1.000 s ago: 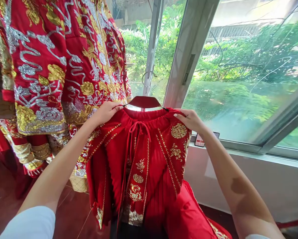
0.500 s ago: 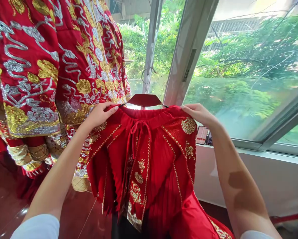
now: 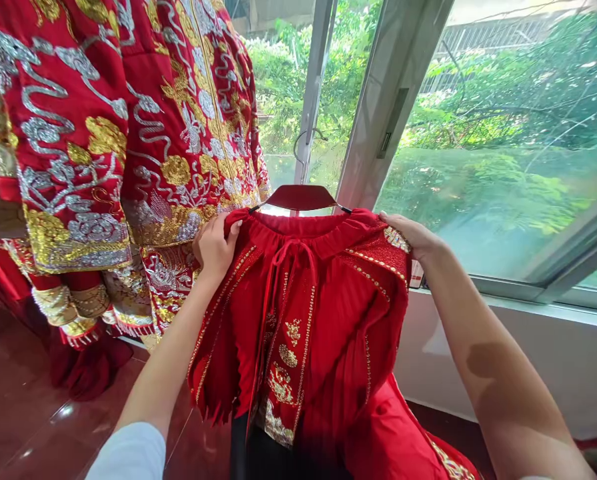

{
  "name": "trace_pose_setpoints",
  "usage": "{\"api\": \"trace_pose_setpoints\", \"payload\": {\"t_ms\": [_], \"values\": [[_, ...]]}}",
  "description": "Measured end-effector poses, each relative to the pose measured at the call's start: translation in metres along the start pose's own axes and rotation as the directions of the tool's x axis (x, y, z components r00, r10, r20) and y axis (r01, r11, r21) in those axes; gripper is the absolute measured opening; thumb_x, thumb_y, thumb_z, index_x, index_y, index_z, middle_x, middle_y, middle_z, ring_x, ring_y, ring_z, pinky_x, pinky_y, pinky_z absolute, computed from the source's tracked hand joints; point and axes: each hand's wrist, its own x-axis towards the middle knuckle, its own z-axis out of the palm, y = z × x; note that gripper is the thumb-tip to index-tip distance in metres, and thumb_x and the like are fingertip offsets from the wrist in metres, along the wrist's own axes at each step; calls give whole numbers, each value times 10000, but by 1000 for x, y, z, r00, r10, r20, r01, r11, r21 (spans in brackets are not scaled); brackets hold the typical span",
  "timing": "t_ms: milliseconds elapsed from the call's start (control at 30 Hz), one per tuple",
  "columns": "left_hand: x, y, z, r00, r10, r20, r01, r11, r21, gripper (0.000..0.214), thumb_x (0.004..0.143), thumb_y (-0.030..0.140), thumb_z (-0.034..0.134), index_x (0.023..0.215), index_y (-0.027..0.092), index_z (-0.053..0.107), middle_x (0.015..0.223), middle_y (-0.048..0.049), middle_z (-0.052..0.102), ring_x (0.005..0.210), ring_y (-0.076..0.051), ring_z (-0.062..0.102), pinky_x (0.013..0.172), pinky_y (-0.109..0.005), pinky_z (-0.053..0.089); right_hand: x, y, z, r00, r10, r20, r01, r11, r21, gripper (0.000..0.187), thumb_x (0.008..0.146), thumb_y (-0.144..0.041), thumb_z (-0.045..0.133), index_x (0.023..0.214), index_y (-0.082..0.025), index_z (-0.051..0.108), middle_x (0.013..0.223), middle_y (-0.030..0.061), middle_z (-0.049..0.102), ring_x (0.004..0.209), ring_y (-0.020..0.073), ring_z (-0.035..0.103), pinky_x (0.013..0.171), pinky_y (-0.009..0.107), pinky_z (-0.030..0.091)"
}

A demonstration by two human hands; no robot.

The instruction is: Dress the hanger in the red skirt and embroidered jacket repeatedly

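Note:
A red pleated skirt (image 3: 328, 320) with gold beading and a tied cord at its gathered waist hangs from a dark red hanger (image 3: 301, 198). My left hand (image 3: 214, 245) grips the skirt's upper left side, thumb on the front and fingers behind the cloth. At the upper right side, my right hand (image 3: 412, 237) is closed on the edge near a gold patch; its fingers are partly hidden behind the fabric. Both hands are outside the hanger's clips, and the cloth between them is spread wide.
Red jackets (image 3: 178, 133) with gold and silver embroidery hang close on the left. Behind the hanger stands a window frame (image 3: 373, 133) with a sill. A phone-like object (image 3: 416, 274) on the sill is mostly covered. Shiny dark red tiles (image 3: 23, 413) form the floor.
Both hands have slid from beside the hanger clips outward and down the skirt's sides, wrapping more around the edges. The skirt's right side is folded back more. My view has turned slightly left.

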Motion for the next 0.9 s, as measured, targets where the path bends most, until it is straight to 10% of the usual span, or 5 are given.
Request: {"api": "trace_pose_setpoints", "payload": {"t_ms": [100,367,600,800,900], "values": [[11,6,-15,990,-22,141,22,1000,1,487,911,534,388,1035,156,670,958,-124,715,912,-263,650,857,-352,462,-6,-7,4,999,36,41,-37,999,17,503,607,-684,693,623,-184,638,594,52,643,530,157,575,530,285,461],[54,3,-36,863,235,447,-109,951,-289,431,872,518,458,1011,178,684,989,-66,710,922,-226,618,847,-324,460,-21,-22,33,868,-494,-49,400,754,-521,284,823,-396,580,1007,-242,733,885,20,725,805,226,645,757,352,479],[64,-8,-15,933,29,359,122,913,-390,526,789,678,462,540,216,425,509,20,369,525,-128,372,518,-270,322,-1,-30,20,921,-377,-96,338,897,-285,342,759,-539,618,763,-212,719,668,11,637,629,168,565,543,268,412],[77,-12,-11,691,34,722,396,818,-418,532,741,726,489,625,211,547,570,-43,566,586,-177,533,545,-303,424,11,-28,14,979,-174,108,182,981,-66,453,672,-640,671,608,-193,631,507,-18,519,448,85,403,418,223,274],[74,-12,-10,746,5,666,313,880,-357,514,806,676,449,634,204,555,566,-38,563,601,-177,541,561,-304,431,9,-26,17,987,-80,140,80,997,5,450,666,-636,680,656,-189,626,567,1,573,482,98,458,438,225,321]]}}
